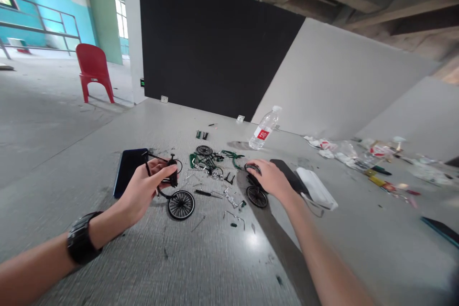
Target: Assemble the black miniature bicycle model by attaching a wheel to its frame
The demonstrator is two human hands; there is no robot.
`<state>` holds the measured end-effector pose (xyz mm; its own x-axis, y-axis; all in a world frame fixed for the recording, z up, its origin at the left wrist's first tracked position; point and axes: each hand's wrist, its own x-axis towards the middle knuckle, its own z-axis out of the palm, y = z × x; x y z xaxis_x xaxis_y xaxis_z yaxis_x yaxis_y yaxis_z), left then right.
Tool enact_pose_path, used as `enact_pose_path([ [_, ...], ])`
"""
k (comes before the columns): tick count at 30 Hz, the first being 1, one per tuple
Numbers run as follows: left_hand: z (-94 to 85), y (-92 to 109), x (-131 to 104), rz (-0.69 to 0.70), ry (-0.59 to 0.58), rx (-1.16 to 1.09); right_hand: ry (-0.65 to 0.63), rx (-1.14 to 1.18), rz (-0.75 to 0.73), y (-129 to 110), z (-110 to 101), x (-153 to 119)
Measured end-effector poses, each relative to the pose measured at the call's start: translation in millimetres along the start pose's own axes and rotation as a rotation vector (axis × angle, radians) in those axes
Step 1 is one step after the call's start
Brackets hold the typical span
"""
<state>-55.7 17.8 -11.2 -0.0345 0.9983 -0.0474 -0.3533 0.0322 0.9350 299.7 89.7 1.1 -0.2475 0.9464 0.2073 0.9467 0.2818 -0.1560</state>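
**Model bicycle build: 1 frame in hand, most parts loose**

Head view, centre of frame. Your left hand (145,186) has its fingers clamped on a black model bike frame (168,177); 1 spoked wheel (181,204) is already on it and rests on the grey table (201,258). No second wheel shows on that frame, so judge the build roughly part-way.

Your right hand (270,178) lies palm-down, fingers loosely together, over a small black wheel (253,168) at centre right; whether it grips it, you cannot tell. Another loose wheel (257,196) lies just below that hand.

Between the hands: a green frame assembly (211,160) with its own wheel, plus scattered small black and silver pieces (229,196). All of this looks unfitted.

Around, same view: a dark tablet (127,169) just left of your left hand, a water bottle (264,128) upper centre, a white folded cloth (315,187) right of your right hand, wrappers and clutter (358,153) at far right, a red chair (93,74) upper left.

The small loose pieces lie close together between the hands and could be knocked about by a reaching sleeve or wrist.
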Motion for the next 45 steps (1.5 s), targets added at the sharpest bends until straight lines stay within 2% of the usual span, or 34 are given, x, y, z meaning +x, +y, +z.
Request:
enact_pose_path([
  [2, 0.2, 0.1, 0.2, -0.003, 0.009, 0.027, -0.038, 0.039, -0.019, -1.0, -11.7, -4.8],
  [5, 0.5, -0.1, 0.3, -0.003, 0.021, 0.037, -0.222, 0.135, -0.042, -4.2, -28.9, -13.3],
  [7, 0.5, -0.8, 0.3, -0.003, 0.028, 0.03, -0.298, 0.155, -0.036, -5.4, -34.7, -17.8],
  [9, 0.1, -1.9, 0.4, -0.012, 0.022, 0.021, -0.321, 0.143, -0.029, -4.3, -35.1, -19.9],
  [14, -1.1, -3.6, 0.8, -0.041, 0.023, -0.004, -0.279, 0.075, -0.027, 3.4, -29.4, -18.3],
  [17, -1.4, -3.3, 0.4, -0.04, 0.027, -0.009, -0.259, 0.069, -0.028, -0.5, -31.6, -17.3],
  [22, -1.4, -3.3, 0.7, -0.038, 0.021, -0.001, -0.269, 0.203, -0.121, -27.4, -33.2, -19.2],
  [26, -1.2, -3.6, 1.4, -0.035, 0.019, 0.002, -0.335, 0.248, -0.199, -53.9, -20.0, -22.0],
  [29, -1.2, -2.9, 1.2, -0.02, 0.021, 0.012, -0.277, 0.259, -0.203, -74.0, -8.2, -22.4],
  [33, -1.7, -2.0, 1.3, -0.01, 0.009, 0.022, -0.289, 0.227, -0.181, -90.3, 1.2, -19.7],
  [40, -1.6, -2.0, 2.7, -0.008, 0.02, 0.021, -0.223, 0.195, -0.174, -74.8, 3.2, -16.3],
  [45, -2.3, -3.3, 3.7, 0.001, 0.023, 0.025, -0.239, 0.179, -0.187, -68.8, 0.4, -15.9],
])
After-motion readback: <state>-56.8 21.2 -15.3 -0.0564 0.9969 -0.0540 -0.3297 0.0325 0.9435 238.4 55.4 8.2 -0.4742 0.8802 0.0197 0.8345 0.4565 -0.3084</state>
